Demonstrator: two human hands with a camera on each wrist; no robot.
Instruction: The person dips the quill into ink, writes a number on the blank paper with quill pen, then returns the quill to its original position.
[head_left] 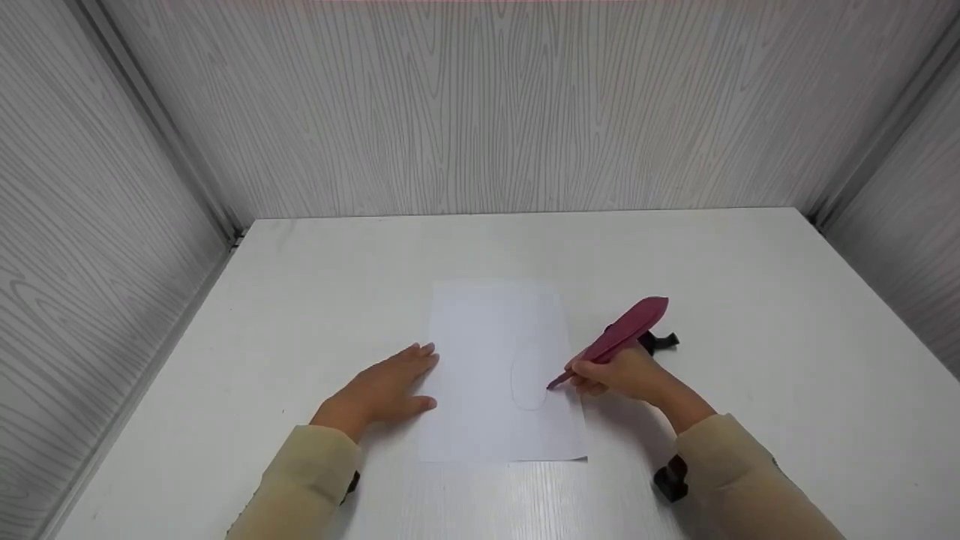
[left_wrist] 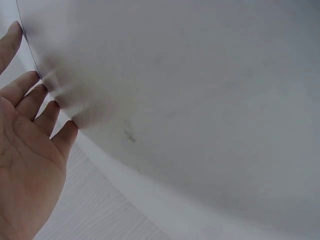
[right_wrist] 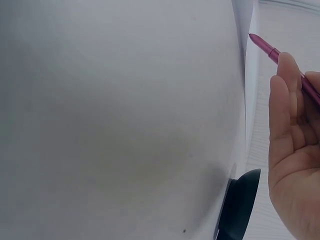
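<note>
Right hand (head_left: 630,373): fingers and thumb pinching a magenta feather-shaped pen (head_left: 628,328) low on its slim shaft. Left hand (head_left: 380,390): fingers extended, thumb spread apart from them, fingertips at the left edge of a white rectangular paper sheet (head_left: 480,330). Sheet lies between the left and right edges of the white worktop (head_left: 750,315), well in from its far edge. Marking: thin U-shaped line (head_left: 513,386). Pen slants, tip at the line's right end, pointing near-left; broad end toward the far right corner.
</note>
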